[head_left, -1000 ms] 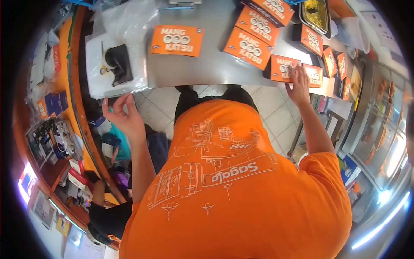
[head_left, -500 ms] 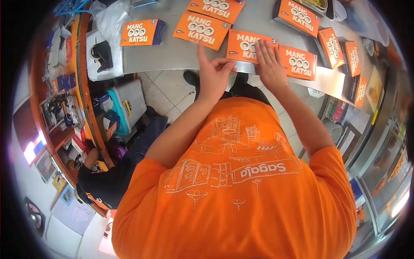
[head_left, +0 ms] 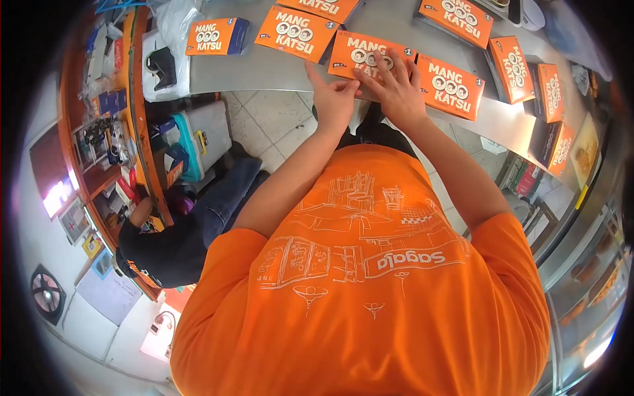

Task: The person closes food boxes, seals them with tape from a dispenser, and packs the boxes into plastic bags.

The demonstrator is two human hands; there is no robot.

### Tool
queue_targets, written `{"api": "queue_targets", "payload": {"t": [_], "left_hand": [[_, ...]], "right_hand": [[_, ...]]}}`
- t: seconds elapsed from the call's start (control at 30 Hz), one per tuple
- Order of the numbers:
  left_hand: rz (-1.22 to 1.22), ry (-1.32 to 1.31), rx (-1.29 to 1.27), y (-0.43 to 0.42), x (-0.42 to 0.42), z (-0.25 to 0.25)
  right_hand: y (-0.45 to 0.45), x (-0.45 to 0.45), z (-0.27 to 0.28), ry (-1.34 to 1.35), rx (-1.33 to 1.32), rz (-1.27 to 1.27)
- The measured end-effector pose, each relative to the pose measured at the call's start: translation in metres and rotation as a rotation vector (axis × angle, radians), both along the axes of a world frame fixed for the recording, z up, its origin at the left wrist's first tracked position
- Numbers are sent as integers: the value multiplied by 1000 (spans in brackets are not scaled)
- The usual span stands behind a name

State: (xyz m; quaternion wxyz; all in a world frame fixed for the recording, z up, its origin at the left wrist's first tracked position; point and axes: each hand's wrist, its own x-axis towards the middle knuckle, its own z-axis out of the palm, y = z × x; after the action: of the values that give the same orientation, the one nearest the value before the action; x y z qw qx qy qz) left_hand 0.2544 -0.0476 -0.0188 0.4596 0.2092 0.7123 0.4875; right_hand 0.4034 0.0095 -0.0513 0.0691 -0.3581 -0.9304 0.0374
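Note:
An orange printed box with white "MANG KATSU" lettering lies near the front edge of the metal table. My right hand rests on its lid with the fingers spread, covering part of the print. My left hand is at the box's front left corner, index finger stretched out and thumb pointing toward my right hand. Its other fingers are partly hidden. Close by on the left is another box of the same kind, and a third box sits just right of my right hand.
More orange boxes stand at the left, back right and along the right side. A person in dark clothes is bent by the shelves at left. A plastic bag lies at the table's left end.
My right hand has gone from lying flat with fingers together to fingers spread and bent on the box. My left hand is closer to the box's front edge. The view has shifted slightly.

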Motion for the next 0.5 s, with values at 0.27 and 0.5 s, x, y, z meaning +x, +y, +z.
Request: {"api": "queue_targets", "payload": {"t": [0.27,0.5], "left_hand": [[-33,107,-7,-5,2,-2],[-36,320,-89,2,1,-21]], "right_hand": [[2,2,-5,27,33,13],[3,2,-3,-7,64,34]]}}
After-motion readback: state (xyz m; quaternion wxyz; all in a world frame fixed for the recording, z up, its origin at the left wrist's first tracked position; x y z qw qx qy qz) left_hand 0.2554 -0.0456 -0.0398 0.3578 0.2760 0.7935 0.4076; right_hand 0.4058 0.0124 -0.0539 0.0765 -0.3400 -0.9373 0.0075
